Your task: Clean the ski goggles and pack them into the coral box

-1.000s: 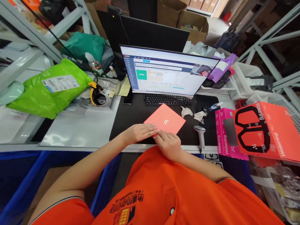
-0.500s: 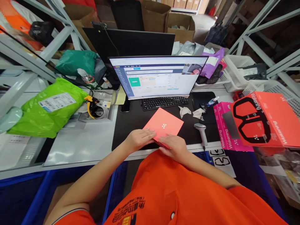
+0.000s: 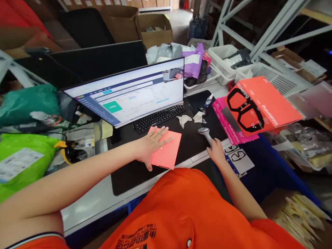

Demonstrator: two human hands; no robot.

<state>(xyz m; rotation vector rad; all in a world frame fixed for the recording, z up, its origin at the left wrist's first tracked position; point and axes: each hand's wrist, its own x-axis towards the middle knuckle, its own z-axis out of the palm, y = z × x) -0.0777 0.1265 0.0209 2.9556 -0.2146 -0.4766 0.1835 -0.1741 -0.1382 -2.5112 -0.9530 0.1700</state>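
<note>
A flat coral-red box (image 3: 169, 152) lies on the black desk mat. My left hand (image 3: 153, 145) rests on top of it with the fingers spread. At the mat's right edge, my right hand (image 3: 217, 150) is wrapped round the handle of a grey-white barcode scanner (image 3: 204, 132), whose head points toward the monitor. Two crumpled pieces of white paper (image 3: 184, 120) lie between the box and the scanner. Behind the box stand a black keyboard (image 3: 159, 119) and a lit monitor (image 3: 135, 93).
To the right stand large coral and pink boxes (image 3: 275, 100) with white lettering. White baskets (image 3: 225, 60) of wrapped parcels line the back right. On the left lie a bright green parcel (image 3: 23, 159) and yellow-black tape dispenser (image 3: 70, 152). A small bottle (image 3: 209, 100) stands near the mouse.
My right hand has left the box and closed round the scanner handle. My left hand has spread flat over the box, which has turned. The view has swung right.
</note>
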